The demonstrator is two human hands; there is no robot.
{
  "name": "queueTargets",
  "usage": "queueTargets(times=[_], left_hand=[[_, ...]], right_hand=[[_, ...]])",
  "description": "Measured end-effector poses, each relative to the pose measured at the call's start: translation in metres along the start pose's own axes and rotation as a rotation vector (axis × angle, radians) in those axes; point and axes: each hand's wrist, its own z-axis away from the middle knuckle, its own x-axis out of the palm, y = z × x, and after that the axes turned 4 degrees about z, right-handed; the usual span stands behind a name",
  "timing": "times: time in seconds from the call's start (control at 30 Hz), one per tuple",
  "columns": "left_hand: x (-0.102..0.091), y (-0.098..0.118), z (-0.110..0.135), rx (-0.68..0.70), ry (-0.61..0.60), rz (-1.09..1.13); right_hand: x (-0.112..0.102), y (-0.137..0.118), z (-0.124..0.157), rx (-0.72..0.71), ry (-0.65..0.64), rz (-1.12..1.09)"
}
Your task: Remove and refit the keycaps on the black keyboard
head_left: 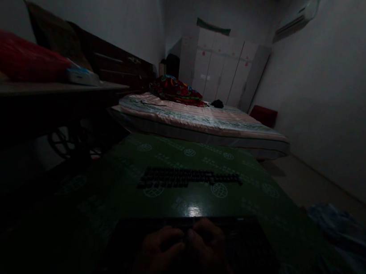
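The room is very dim. My left hand (159, 246) and my right hand (206, 243) rest close together on a dark flat object (249, 249), apparently a keyboard frame, at the near edge of a green patterned table (123, 183). Both hands have their fingers curled and meeting at the middle; whatever they pinch is too dark to name. Farther out on the table lies a dark row of keycaps or a keyboard (189, 178), beyond reach of both hands.
A bed (205, 122) with a striped sheet and a red bundle (175, 90) stands beyond the table. A dark desk (40, 91) with a red bag (15, 54) is at left. White wardrobe (222, 68) at the back, blue cloth (343, 225) on the floor at right.
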Motion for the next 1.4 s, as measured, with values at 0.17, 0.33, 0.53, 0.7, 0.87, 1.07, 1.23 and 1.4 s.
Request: queueTargets(times=[0.17,0.33,0.53,0.7,0.87,1.07,1.23,1.4], left_hand=[[-0.004,0.001,0.0,-0.072,-0.103,0.109],[-0.006,-0.004,-0.001,-0.141,-0.106,0.232],[-0.008,-0.006,-0.004,-0.151,0.109,0.259],[-0.012,-0.003,-0.006,-0.146,0.113,0.293],[-0.01,-0.006,-0.006,-0.163,0.171,0.468],[-0.007,-0.001,0.0,-0.198,0.137,0.608],[-0.007,-0.003,0.002,-0.174,0.064,0.658],[-0.009,-0.006,0.001,-0.147,0.046,0.672]], right_hand=[[-0.001,-0.006,0.0,0.034,0.025,0.04],[0.0,-0.002,0.001,0.017,0.001,0.047],[-0.01,0.005,-0.005,-0.173,0.108,0.31],[-0.013,0.007,-0.008,-0.441,-0.005,0.613],[0.001,0.003,-0.003,-0.342,-0.214,0.547],[0.005,-0.009,-0.001,-0.315,-0.206,0.401],[0.003,-0.013,0.001,-0.236,-0.205,0.392],[-0.001,-0.022,-0.006,-0.105,-0.296,0.398]])
